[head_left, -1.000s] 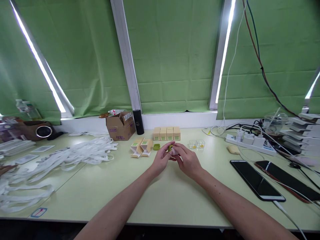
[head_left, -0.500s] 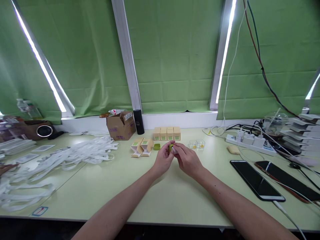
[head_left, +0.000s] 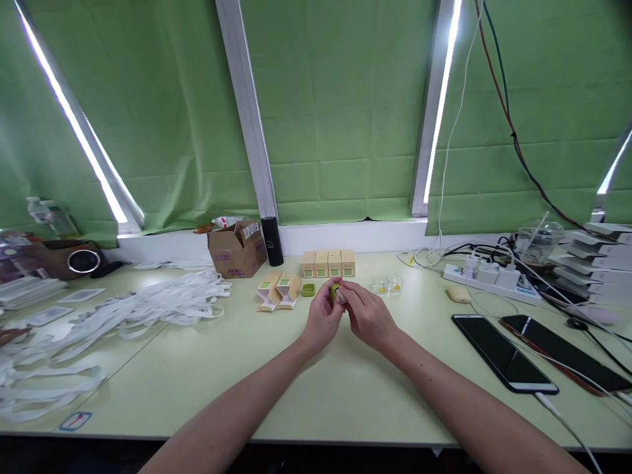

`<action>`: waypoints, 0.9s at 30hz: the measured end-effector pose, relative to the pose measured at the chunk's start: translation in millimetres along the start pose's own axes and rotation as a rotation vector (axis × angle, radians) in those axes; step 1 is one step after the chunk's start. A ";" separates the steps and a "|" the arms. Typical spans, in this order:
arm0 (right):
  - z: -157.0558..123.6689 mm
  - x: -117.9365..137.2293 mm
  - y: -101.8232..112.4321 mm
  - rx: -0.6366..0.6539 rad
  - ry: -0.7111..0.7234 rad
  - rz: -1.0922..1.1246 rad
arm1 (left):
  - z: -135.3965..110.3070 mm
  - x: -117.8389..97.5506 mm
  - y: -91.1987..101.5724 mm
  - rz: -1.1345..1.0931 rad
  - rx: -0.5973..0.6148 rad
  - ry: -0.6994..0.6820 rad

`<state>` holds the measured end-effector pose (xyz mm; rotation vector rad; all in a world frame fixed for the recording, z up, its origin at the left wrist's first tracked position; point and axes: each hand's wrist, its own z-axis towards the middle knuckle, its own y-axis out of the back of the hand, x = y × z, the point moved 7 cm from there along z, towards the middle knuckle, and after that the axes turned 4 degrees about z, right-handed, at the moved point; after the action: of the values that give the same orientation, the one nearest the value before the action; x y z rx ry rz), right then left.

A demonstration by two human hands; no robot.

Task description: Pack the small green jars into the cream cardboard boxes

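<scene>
Between my two hands, above the middle of the table, is a small round green piece (head_left: 334, 289), partly covered by fingers. My left hand (head_left: 322, 316) wraps round it from the left. The fingertips of my right hand (head_left: 369, 316) pinch at it from the right, with something pale by the tips that is too small to name. Just left of the hands lies a green square tray-like piece (head_left: 309, 290). Two opened kraft boxes (head_left: 279, 291) with green labels stand beside that. To the right are clear plastic cups (head_left: 387, 284) with small yellow bits inside.
Closed kraft boxes (head_left: 328, 263) stand in a row behind the hands. A cardboard carton (head_left: 237, 250) and a black cylinder (head_left: 272, 241) are further left. White straps (head_left: 148, 303) spread over the left side, near another person's hand (head_left: 12, 334). Phones (head_left: 504, 352) and a power strip (head_left: 494, 283) lie right.
Both hands stay together, and the green piece has turned slightly between the fingers. The whole view has shifted a little.
</scene>
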<state>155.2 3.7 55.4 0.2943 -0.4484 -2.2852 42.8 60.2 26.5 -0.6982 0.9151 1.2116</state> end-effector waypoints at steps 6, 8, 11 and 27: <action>0.4 1.8 0.1 -0.012 0.020 -0.008 | -2.4 3.8 0.1 0.014 -0.032 -0.025; 1.5 3.6 1.1 -0.025 0.033 -0.009 | -2.8 3.3 0.8 0.024 -0.043 -0.037; 2.9 4.5 3.2 -0.042 0.033 0.000 | -3.0 0.0 2.1 0.047 -0.041 -0.057; -5.6 -1.8 -4.8 -0.020 -0.052 0.092 | -0.7 -5.3 0.2 0.040 0.102 0.022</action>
<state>155.1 6.9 48.5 0.2004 -0.4562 -2.2099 41.9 57.1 30.8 -0.6147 1.0062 1.1862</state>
